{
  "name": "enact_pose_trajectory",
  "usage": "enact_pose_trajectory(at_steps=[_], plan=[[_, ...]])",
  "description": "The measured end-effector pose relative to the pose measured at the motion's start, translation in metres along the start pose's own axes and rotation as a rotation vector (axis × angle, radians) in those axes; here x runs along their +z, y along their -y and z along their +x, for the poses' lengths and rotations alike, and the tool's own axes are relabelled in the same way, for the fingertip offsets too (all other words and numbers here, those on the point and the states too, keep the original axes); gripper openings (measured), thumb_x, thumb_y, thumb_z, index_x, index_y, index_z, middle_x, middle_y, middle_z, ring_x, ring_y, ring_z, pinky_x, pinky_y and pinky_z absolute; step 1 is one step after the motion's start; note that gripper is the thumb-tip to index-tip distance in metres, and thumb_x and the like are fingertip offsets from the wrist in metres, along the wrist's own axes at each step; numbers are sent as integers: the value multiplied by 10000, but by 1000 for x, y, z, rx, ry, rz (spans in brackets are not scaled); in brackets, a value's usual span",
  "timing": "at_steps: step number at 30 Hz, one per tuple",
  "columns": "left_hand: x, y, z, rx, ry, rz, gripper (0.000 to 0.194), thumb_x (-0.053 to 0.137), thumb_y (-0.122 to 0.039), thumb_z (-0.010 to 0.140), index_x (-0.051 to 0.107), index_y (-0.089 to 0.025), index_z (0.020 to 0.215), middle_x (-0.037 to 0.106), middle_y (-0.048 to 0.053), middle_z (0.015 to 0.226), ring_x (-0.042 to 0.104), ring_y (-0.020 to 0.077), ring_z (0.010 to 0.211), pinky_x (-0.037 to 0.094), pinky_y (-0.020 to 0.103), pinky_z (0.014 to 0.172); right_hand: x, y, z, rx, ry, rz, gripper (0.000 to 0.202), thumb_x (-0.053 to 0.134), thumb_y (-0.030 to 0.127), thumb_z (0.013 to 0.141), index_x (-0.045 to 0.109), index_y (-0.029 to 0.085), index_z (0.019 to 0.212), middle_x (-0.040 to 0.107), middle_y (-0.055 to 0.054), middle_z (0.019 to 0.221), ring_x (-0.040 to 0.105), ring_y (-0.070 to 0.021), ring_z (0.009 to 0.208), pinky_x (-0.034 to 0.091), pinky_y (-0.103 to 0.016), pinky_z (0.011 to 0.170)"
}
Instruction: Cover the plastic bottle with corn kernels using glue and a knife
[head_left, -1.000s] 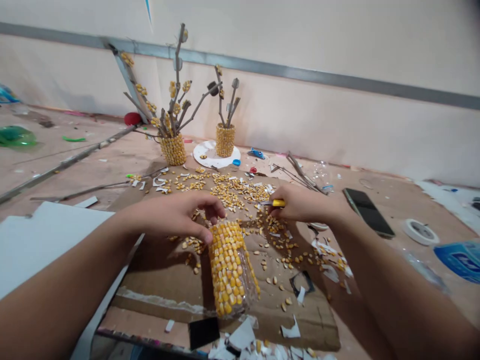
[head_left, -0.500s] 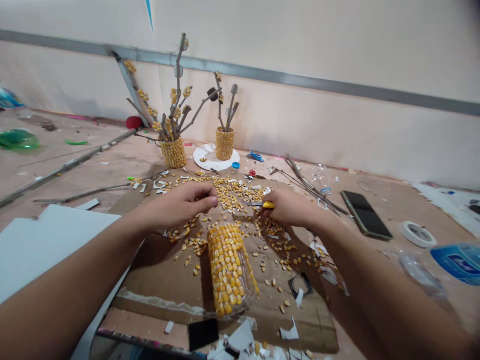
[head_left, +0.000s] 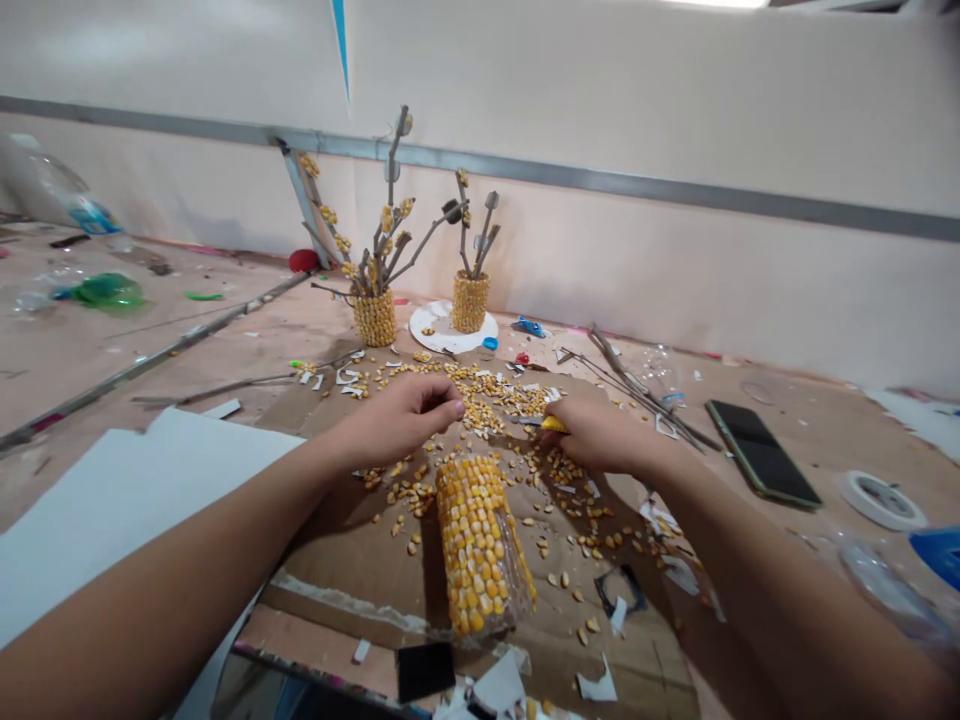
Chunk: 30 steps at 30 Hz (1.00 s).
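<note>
The left hand (head_left: 412,415) was just beyond the corn-covered cylinder (head_left: 476,545), fingers curled toward the thumb; whether they pinched anything could not be told. Beyond it rightward, the right hand (head_left: 581,430) gripped a yellow-handled cutter (head_left: 553,424). The cylinder sat near the cardboard (head_left: 360,550)'s near edge, with open cardboard leftward, a phone (head_left: 761,452) well rightward and twig-filled pots (head_left: 375,320) far behind.

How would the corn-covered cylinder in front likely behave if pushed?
The corn-covered cylinder could well roll, being round and apparently on its side. The bare patch looks like clear plastic, suggesting it is light. Kernels might come off if rubbed, since they seem stuck on singly.
</note>
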<state>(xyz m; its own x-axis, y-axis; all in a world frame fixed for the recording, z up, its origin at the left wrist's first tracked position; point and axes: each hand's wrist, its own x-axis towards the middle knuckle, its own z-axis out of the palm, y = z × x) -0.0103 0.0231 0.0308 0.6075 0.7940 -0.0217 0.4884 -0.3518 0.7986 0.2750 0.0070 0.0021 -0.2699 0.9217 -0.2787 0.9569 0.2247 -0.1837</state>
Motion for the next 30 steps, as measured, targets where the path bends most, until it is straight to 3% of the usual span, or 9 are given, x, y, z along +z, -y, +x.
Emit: enact_pose_trajectory(at_steps=[6, 12, 17, 22, 27, 30], plan=[[14, -2, -3, 55, -111, -20, 224, 599, -376, 964, 628, -188, 846, 589, -12, 751, 528, 162, 725, 425, 296, 690, -14, 4, -7, -147, -103, 129, 86, 568, 219, 1000, 628, 197, 941, 713, -73, 962, 622, -202, 858, 423, -299, 730], [32, -13, -17, 223, -126, -64, 182, 678, -350, 961, 744, -190, 1015, 768, 40, 904, 654, 175, 796, 506, 325, 764, -24, 34, -33, -458, -302, 411, 202, 532, 376, 1066, 569, 222, 941, 624, -9, 842, 529, -177, 765, 412, -297, 715], [38, -14, -22, 324, -219, -62, 199, 670, -344, 977, 781, -187, 927, 762, 24, 785, 628, 152, 708, 466, 293, 696, -20, 56, -45, -472, -393, 408, 141, 612, 322, 1035, 602, 215, 944, 639, -11, 838, 533, -173, 758, 400, -293, 714], [36, -17, -24, 300, -265, -61, 202, 647, -328, 971, 778, -185, 915, 771, 31, 798, 632, 153, 713, 474, 296, 704, -18, 64, -44, -452, -478, 480, 212, 587, 359, 1043, 572, 222, 882, 595, 7, 775, 517, -162, 704, 386, -285, 663], [31, -19, -25, 201, -320, -212, 212, 635, -369, 957, 704, -174, 910, 705, 23, 820, 614, 160, 768, 497, 313, 750, -10, 58, -36, -416, -699, 418, 468, 559, 623, 1013, 468, 242, 757, 464, 40, 639, 399, -148, 582, 297, -294, 583], [31, -18, -25, 230, -304, -304, 205, 623, -374, 951, 667, -174, 938, 636, 5, 818, 566, 150, 752, 480, 309, 735, -2, 53, -32, -439, -732, 294, 613, 442, 806, 985, 423, 249, 731, 468, 19, 635, 404, -163, 593, 261, -308, 590]])
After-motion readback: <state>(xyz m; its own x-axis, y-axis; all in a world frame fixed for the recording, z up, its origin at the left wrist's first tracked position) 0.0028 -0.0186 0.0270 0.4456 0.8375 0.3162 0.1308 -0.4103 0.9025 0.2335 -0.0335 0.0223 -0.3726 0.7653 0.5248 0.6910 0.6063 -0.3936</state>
